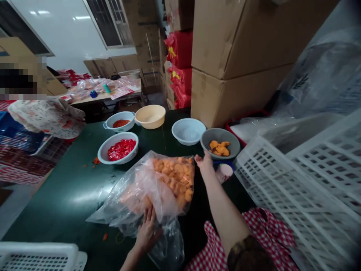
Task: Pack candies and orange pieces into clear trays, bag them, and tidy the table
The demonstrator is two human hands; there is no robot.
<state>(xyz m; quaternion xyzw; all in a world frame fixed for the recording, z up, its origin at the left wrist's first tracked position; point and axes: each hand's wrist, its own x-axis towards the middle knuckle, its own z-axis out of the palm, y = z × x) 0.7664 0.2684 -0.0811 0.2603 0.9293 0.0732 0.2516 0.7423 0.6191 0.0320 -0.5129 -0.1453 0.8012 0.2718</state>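
A person's left grip (pixel 146 231) clamps a clear plastic bag (pixel 132 203) of orange pieces (pixel 176 177) just ahead of it, the right grip (pixel 204 163) open beside a grey colander (pixel 221 137), where a slipping hold could spill pieces across the green table (pixel 56 214).

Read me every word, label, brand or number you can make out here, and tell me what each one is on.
No text can be read. The printed sheet on the far table is too small and blurred to read, and the yellow marks on the red bags are too blurred to read.
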